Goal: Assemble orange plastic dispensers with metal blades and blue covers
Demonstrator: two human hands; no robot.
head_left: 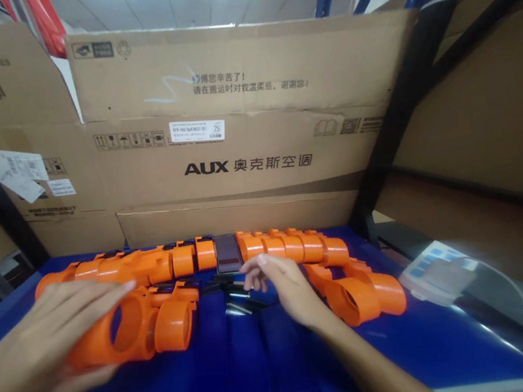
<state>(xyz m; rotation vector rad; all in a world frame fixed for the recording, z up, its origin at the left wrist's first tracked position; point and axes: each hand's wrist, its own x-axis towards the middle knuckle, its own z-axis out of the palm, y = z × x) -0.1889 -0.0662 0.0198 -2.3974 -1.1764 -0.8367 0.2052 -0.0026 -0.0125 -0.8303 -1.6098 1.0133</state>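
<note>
At the left, my left hand (62, 323) is closed around an orange plastic ring-shaped part (130, 328), fingers over the top and thumb below. Beside it stands another orange ring part (173, 324) with a clip-like top. My right hand (278, 280) hovers near the middle, its fingers loosely bent and apart, with nothing visible in them. Just under and left of these fingers lies a loose pile of small black strips (239, 303). Flat dark-blue strips (246, 359) extend from the pile toward the front edge.
More orange ring parts (295, 247) line the back of the blue table (370, 365), with a dark rectangular device (227, 253) among them. Several stand right of my right hand. A white scale-like device (438, 273) with a cable sits at the right. Cardboard (242, 139) walls the back.
</note>
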